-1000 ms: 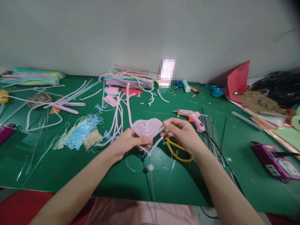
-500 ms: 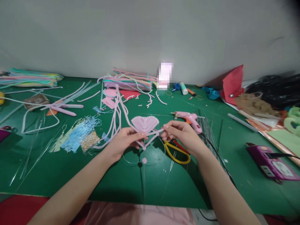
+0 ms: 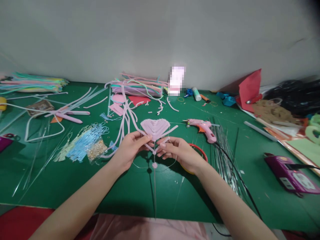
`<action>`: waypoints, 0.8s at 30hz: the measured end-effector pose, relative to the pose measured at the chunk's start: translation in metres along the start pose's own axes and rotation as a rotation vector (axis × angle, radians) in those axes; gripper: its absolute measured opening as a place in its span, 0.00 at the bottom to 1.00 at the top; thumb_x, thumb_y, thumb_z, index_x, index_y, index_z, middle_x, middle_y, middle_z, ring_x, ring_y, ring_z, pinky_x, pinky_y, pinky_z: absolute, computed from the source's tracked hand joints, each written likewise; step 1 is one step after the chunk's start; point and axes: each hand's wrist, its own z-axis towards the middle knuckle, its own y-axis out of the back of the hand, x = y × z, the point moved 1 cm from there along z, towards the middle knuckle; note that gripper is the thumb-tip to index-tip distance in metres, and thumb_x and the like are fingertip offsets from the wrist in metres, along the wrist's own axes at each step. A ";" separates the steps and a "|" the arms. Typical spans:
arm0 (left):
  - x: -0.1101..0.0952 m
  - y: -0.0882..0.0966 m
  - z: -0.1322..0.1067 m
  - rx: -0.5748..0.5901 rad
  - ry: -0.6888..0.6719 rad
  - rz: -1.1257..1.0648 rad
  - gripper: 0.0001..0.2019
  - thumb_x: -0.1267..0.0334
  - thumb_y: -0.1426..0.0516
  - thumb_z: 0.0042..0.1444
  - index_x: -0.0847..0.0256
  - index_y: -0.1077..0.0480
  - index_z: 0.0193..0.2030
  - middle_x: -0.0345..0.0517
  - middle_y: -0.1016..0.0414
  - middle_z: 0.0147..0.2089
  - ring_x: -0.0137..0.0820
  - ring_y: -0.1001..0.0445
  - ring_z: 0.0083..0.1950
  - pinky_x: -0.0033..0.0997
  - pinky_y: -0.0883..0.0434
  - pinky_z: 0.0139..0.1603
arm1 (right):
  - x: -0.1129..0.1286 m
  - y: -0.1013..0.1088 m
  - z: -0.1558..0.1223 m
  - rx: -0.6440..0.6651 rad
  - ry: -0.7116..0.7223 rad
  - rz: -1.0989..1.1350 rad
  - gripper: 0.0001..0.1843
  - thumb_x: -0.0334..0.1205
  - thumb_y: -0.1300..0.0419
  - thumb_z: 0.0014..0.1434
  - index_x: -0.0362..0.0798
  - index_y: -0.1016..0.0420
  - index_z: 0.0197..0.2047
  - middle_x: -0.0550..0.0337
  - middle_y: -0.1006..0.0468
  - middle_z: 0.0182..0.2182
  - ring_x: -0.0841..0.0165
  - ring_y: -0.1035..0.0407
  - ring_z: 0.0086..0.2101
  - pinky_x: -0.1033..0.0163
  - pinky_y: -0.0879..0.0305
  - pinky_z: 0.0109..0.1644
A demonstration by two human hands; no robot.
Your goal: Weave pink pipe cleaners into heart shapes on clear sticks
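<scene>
Between my hands is a pale pink, fan-shaped craft piece (image 3: 155, 128) made of rows of fuzzy pipe cleaner, on a thin wire stem (image 3: 155, 196). A small pink ball (image 3: 154, 165) sits on the stem below it. My left hand (image 3: 130, 150) is closed, thumb and fingers pinching the fan's lower left side and the pipe cleaner there. On the other side, my right hand (image 3: 177, 151) is closed on a pink pipe cleaner (image 3: 171, 131) close to the stem, its loose end sticking up to the right. Fingertips on the far side are partly hidden.
A pink glue gun (image 3: 203, 128) lies to the right, its black cord running forward beside many thin wires (image 3: 226, 160). Red-and-yellow-handled scissors (image 3: 200, 150) are partly under my right wrist. Blue tassels (image 3: 82, 145) and a bead bag (image 3: 97, 150) lie left; pipe cleaner bundles (image 3: 140, 89) behind.
My right hand has moved left and slightly down, closer to the stem. The pipe cleaner's loose end now points up to the right. My left hand has barely shifted.
</scene>
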 end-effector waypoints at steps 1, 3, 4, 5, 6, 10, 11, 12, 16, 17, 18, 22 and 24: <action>0.000 -0.001 0.000 0.002 0.000 -0.003 0.11 0.60 0.34 0.48 0.64 0.27 0.33 0.41 0.24 0.28 0.26 0.26 0.31 0.25 0.29 0.34 | -0.002 -0.003 0.001 -0.002 0.017 -0.011 0.15 0.46 0.31 0.49 0.44 0.23 0.35 0.57 0.20 0.31 0.72 0.25 0.30 0.69 0.31 0.33; -0.001 -0.002 -0.001 0.016 0.016 0.017 0.11 0.59 0.34 0.48 0.64 0.27 0.33 0.41 0.24 0.28 0.27 0.26 0.31 0.26 0.29 0.33 | -0.004 -0.006 0.002 -0.023 0.059 -0.043 0.14 0.47 0.31 0.49 0.45 0.22 0.33 0.58 0.20 0.28 0.72 0.26 0.28 0.69 0.31 0.32; 0.000 -0.002 -0.001 0.025 0.027 0.036 0.12 0.59 0.34 0.48 0.64 0.27 0.33 0.41 0.24 0.28 0.27 0.26 0.31 0.26 0.29 0.32 | -0.005 -0.007 0.003 -0.029 0.075 -0.062 0.14 0.47 0.31 0.48 0.45 0.21 0.32 0.58 0.20 0.26 0.72 0.26 0.27 0.68 0.31 0.32; 0.000 -0.003 -0.002 0.032 0.037 0.056 0.12 0.58 0.34 0.47 0.64 0.27 0.33 0.41 0.24 0.28 0.28 0.26 0.30 0.26 0.30 0.32 | -0.005 -0.008 0.003 -0.032 0.086 -0.080 0.14 0.48 0.31 0.48 0.45 0.20 0.31 0.59 0.20 0.25 0.72 0.26 0.26 0.67 0.30 0.32; 0.000 -0.003 -0.002 0.039 0.044 0.076 0.12 0.58 0.34 0.47 0.64 0.27 0.33 0.42 0.24 0.28 0.28 0.26 0.30 0.26 0.30 0.31 | -0.005 -0.008 0.003 -0.032 0.091 -0.097 0.14 0.48 0.31 0.47 0.45 0.20 0.31 0.59 0.20 0.24 0.72 0.27 0.25 0.66 0.30 0.32; 0.001 -0.003 -0.001 0.063 0.049 0.141 0.12 0.59 0.34 0.46 0.65 0.27 0.32 0.42 0.25 0.28 0.27 0.28 0.30 0.25 0.32 0.30 | -0.003 -0.011 0.002 -0.040 0.098 -0.139 0.14 0.47 0.29 0.45 0.46 0.20 0.30 0.60 0.20 0.23 0.71 0.27 0.24 0.65 0.30 0.33; 0.001 -0.002 -0.001 0.070 0.050 0.157 0.11 0.59 0.34 0.45 0.65 0.27 0.32 0.42 0.26 0.28 0.28 0.28 0.30 0.26 0.33 0.31 | -0.003 -0.012 0.002 -0.046 0.101 -0.145 0.13 0.46 0.29 0.44 0.46 0.20 0.30 0.60 0.20 0.23 0.71 0.27 0.24 0.65 0.30 0.33; 0.001 -0.002 0.000 0.075 0.049 0.172 0.11 0.59 0.34 0.45 0.65 0.27 0.31 0.42 0.26 0.28 0.28 0.28 0.30 0.26 0.33 0.31 | -0.002 -0.013 0.001 -0.049 0.104 -0.151 0.13 0.46 0.29 0.44 0.46 0.20 0.30 0.60 0.20 0.23 0.72 0.27 0.24 0.65 0.30 0.33; 0.001 -0.001 0.000 0.085 0.011 0.232 0.12 0.59 0.34 0.45 0.65 0.26 0.31 0.43 0.25 0.29 0.28 0.29 0.30 0.26 0.34 0.31 | -0.002 -0.012 0.001 -0.045 0.104 -0.154 0.13 0.47 0.29 0.44 0.46 0.20 0.29 0.61 0.20 0.22 0.72 0.27 0.24 0.65 0.30 0.33; 0.001 -0.001 0.000 0.084 0.002 0.243 0.12 0.59 0.34 0.45 0.65 0.26 0.31 0.43 0.25 0.29 0.28 0.30 0.30 0.26 0.34 0.31 | -0.003 -0.012 0.001 -0.043 0.104 -0.154 0.13 0.47 0.29 0.44 0.46 0.20 0.29 0.61 0.20 0.22 0.72 0.27 0.24 0.65 0.30 0.32; 0.001 -0.001 0.000 0.082 -0.005 0.250 0.11 0.59 0.34 0.45 0.65 0.26 0.31 0.43 0.25 0.29 0.27 0.30 0.29 0.26 0.34 0.30 | -0.003 -0.011 0.002 -0.041 0.103 -0.154 0.13 0.47 0.29 0.44 0.46 0.20 0.29 0.60 0.20 0.22 0.72 0.27 0.24 0.66 0.30 0.32; 0.002 0.000 0.000 0.089 0.004 0.252 0.12 0.60 0.34 0.45 0.65 0.25 0.34 0.44 0.24 0.31 0.29 0.29 0.32 0.27 0.33 0.31 | -0.003 -0.010 0.003 -0.024 0.086 -0.160 0.14 0.47 0.29 0.44 0.45 0.20 0.29 0.59 0.20 0.23 0.71 0.27 0.24 0.65 0.29 0.32; 0.002 0.000 0.000 0.100 0.014 0.253 0.13 0.60 0.33 0.44 0.65 0.24 0.35 0.46 0.22 0.32 0.30 0.28 0.33 0.27 0.32 0.32 | -0.003 -0.011 0.002 -0.016 0.078 -0.163 0.14 0.47 0.29 0.43 0.45 0.20 0.29 0.60 0.20 0.23 0.71 0.27 0.24 0.65 0.29 0.32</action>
